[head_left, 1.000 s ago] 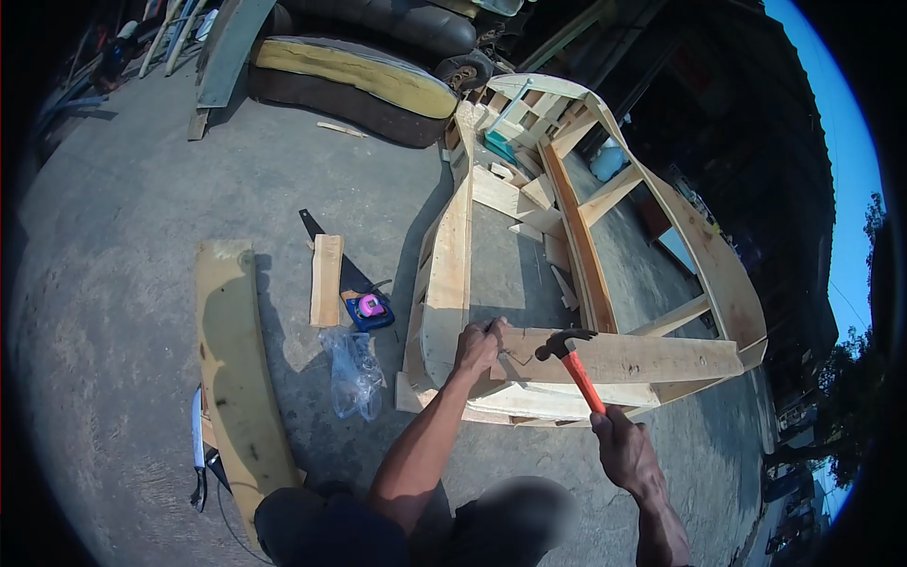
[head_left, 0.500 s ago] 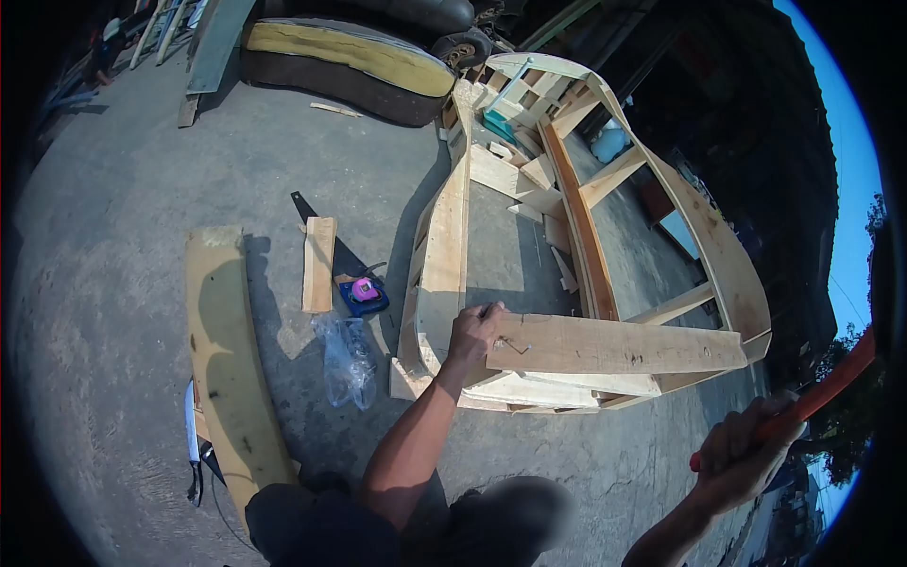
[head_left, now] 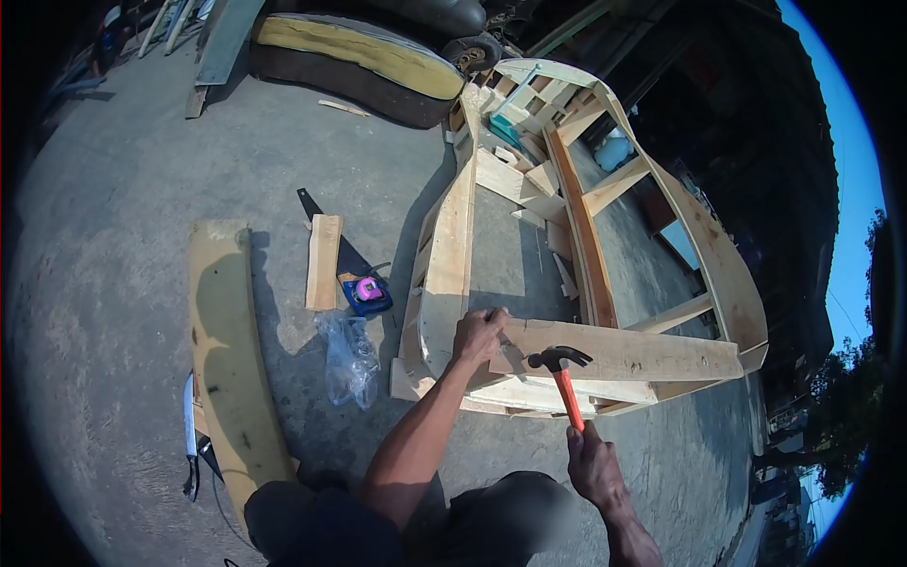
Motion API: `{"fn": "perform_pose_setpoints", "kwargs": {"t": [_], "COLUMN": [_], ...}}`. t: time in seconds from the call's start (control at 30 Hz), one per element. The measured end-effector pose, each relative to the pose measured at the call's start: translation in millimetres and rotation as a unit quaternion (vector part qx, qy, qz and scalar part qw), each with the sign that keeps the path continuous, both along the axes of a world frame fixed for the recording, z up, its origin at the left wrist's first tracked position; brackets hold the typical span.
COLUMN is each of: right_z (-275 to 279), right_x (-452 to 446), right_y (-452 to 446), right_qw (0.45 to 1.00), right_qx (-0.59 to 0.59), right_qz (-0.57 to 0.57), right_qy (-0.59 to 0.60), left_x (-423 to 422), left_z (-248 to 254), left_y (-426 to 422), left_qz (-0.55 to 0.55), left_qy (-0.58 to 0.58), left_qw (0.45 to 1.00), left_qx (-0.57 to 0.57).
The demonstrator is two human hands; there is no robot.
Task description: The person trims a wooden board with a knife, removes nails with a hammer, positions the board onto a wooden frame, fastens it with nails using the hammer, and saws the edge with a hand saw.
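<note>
My left hand (head_left: 480, 336) is closed around the left end of a pale wooden plank (head_left: 633, 353), which lies across the near end of a large curved wooden frame (head_left: 452, 236). The fingertips are too small to show whether a nail is between them. In my right hand (head_left: 593, 465) is a hammer (head_left: 570, 389) with an orange handle and a black claw head. Its head is over the plank, a short way right of my left hand, and casts a shadow there.
On the ground to the left lie a short wood piece (head_left: 323, 263), a handsaw (head_left: 333, 241), a pink tape measure (head_left: 368, 289), a clear plastic bag (head_left: 350, 359), a long curved board (head_left: 231, 350) and a knife (head_left: 190, 427). Sofa cushions (head_left: 354, 66) are at the back.
The hammer swung up to the far right half a second ago and has come back down over the plank. My left hand stays at the plank's left end.
</note>
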State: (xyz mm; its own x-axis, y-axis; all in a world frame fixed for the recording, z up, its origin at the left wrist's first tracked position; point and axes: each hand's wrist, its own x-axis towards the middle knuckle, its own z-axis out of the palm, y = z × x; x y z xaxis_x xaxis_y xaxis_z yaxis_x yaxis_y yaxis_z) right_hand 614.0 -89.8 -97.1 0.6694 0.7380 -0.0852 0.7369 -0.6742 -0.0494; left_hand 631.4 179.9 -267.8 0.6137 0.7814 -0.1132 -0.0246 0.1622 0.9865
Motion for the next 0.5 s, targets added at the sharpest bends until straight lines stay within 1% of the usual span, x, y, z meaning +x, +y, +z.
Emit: {"fn": "perform_pose_setpoints", "kwargs": {"t": [0.03,0.1,0.13,0.17,0.2,0.23,0.27,0.3,0.33,0.37,0.4,0.43,0.47,0.5], "right_z": [5.5,55.5,81.8,103.8,100.1,88.1,72.7,30.5,-0.3,5.4,6.7,13.6,44.5,66.7], "right_x": [-9.4,-19.0,-30.1,-39.2,-35.4,-31.6,-26.8,-14.9,-1.4,6.3,4.3,5.8,-11.6,-24.5], "right_y": [0.0,6.3,5.5,4.6,7.2,9.1,12.2,1.2,-6.7,2.7,-0.8,-1.0,8.6,9.6], "right_qw": [1.000,0.982,0.940,0.867,0.871,0.772,0.632,0.856,0.970,0.967,0.984,0.994,0.986,0.961], "right_qx": [0.007,0.177,0.322,0.483,0.476,0.597,0.696,0.491,0.228,0.238,0.174,0.107,0.165,0.269], "right_qz": [-0.004,-0.054,-0.038,-0.003,-0.014,0.118,0.250,0.139,0.019,0.037,0.008,-0.017,-0.030,-0.018], "right_qy": [0.006,0.047,0.104,0.121,0.123,0.184,0.232,0.083,-0.084,-0.088,-0.040,0.000,0.013,0.059], "left_x": [-6.3,1.0,2.4,4.2,1.8,-2.4,-3.1,2.0,6.2,-4.8,2.0,3.5,7.7,8.2], "left_z": [-4.7,-2.0,-6.8,-2.6,3.9,1.0,-7.2,-10.6,-7.2,6.1,-3.5,-6.8,-7.0,-11.2], "left_y": [0.2,5.6,-0.5,0.0,0.3,-6.7,-13.3,-10.8,-4.3,-0.8,-0.7,-5.5,-1.0,-1.6], "left_qz": [-0.004,0.013,0.017,0.011,0.004,-0.004,-0.008,-0.002,0.014,-0.028,0.007,0.022,0.048,0.042], "left_qy": [0.006,-0.074,-0.107,-0.105,-0.120,-0.132,-0.128,-0.119,-0.117,-0.042,-0.044,-0.049,-0.059,-0.051], "left_qw": [1.000,0.997,0.994,0.994,0.992,0.988,0.988,0.990,0.992,0.996,0.999,0.999,0.997,0.998], "left_qx": [0.007,0.012,0.006,0.001,-0.041,-0.086,-0.090,-0.073,-0.055,-0.076,-0.008,0.004,0.014,0.005]}}
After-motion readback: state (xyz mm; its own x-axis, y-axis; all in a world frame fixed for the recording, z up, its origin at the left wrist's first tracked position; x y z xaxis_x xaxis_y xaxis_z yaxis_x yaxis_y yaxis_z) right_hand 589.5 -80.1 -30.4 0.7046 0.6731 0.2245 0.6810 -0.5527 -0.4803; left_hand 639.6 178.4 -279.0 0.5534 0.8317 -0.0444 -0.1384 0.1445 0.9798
